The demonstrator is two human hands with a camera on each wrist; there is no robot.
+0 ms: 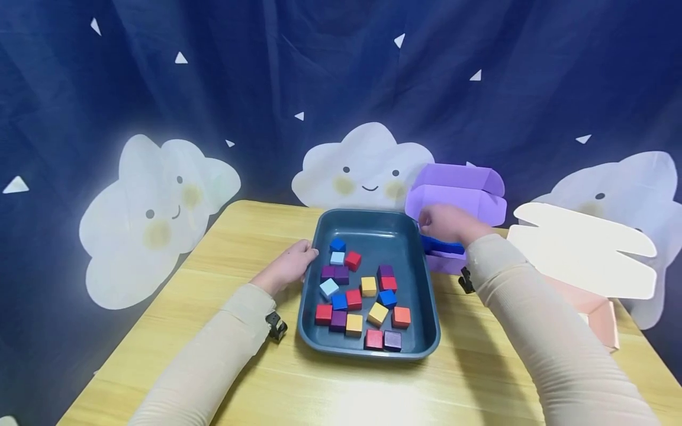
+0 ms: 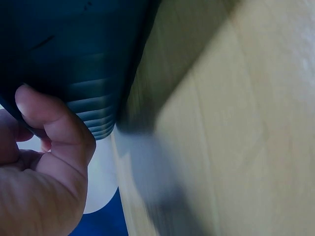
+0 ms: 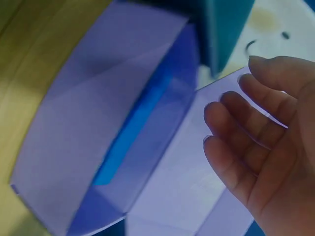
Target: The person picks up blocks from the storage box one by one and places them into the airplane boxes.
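Note:
A dark teal tray [image 1: 367, 248] with wooden cubes stands in the middle of the table. My left hand [image 1: 288, 266] grips its left rim, thumb pressed on the outer wall in the left wrist view. Inside lie several cubes: red, purple, dark blue, light blue, yellow and one orange cube [image 1: 401, 318]. My right hand [image 1: 447, 223] hovers over the purple box [image 1: 444, 264] at the tray's far right side. In the right wrist view its fingers [image 3: 231, 123] are loosely bent with nothing between them. A flat blue piece [image 3: 130, 137] lies within the purple box, partly hidden by its wall.
The purple box's raised lid [image 1: 453, 195] leans back toward the curtain. Farther right stands a pink box [image 1: 604, 325] with its pale lid [image 1: 586, 251] open, partly covered by my right sleeve. Behind the wooden table [image 1: 256, 231] hangs a dark blue curtain [image 1: 341, 71] with clouds.

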